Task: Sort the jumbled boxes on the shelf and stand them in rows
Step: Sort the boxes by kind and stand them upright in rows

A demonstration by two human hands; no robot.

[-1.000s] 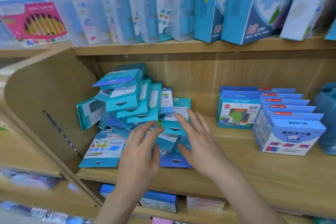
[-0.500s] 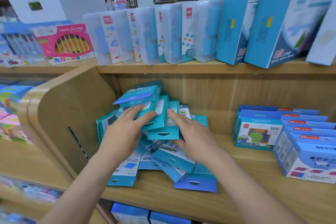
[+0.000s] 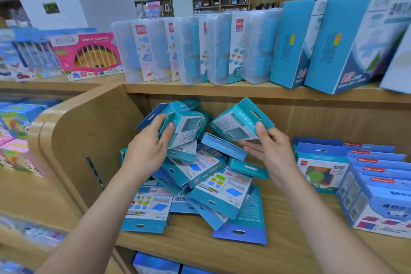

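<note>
Left hand [image 3: 146, 151] clamped on a teal box [image 3: 186, 128], thumb pressed on its face, and the right hand [image 3: 270, 151] pinching another teal box [image 3: 241, 121] by its lower corner, both lifted clear and tilted above the pile! Below them the jumbled boxes [image 3: 200, 184] sprawl flat and crooked on the wooden shelf [image 3: 289, 249]. Just to the right, a row of blue boxes [image 3: 373, 176] stands upright.

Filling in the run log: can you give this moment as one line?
left hand: holds teal box | right hand: holds second teal box | pile: jumbled on shelf | rows: not started
</note>
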